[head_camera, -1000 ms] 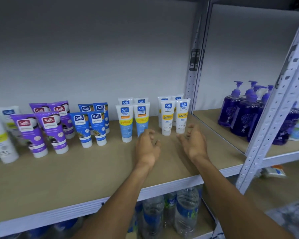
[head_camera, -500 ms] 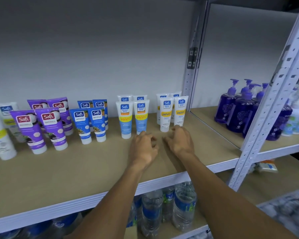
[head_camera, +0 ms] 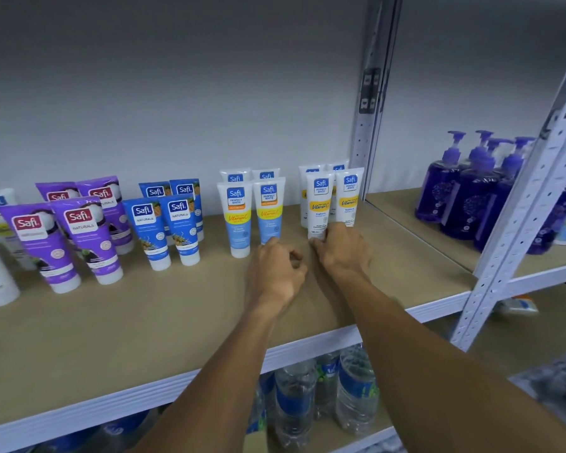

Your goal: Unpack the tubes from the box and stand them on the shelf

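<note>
On the right hand [head_camera: 342,253] I see the fingertips [head_camera: 317,240] curled in around the cap of the front white Vitamin C tube [head_camera: 319,204], pinching it at the foot. The tube stands upright on its cap on the shelf [head_camera: 177,322]. Its twin [head_camera: 349,197] stands just beside it on the right, and two more stand behind.

The left hand [head_camera: 275,276] sits just beside the right one, fingers curled tight. Its knuckles are up against the foot of the blue-and-white Vitamin C tube [head_camera: 268,210] and hide that tube's cap. I cannot tell whether those fingers grip the tube or only touch it. That tube is upright too, with a matching one [head_camera: 238,217] just to its left.

Both forearms reach in over the front edge of the shelf.

Further left, blue Naturals tubes [head_camera: 164,230] and purple Naturals tubes [head_camera: 79,237] stand in pairs on their caps. Purple pump bottles [head_camera: 464,197] crowd the neighbouring shelf on the right, and water bottles [head_camera: 307,397] stand on the level below.
</note>
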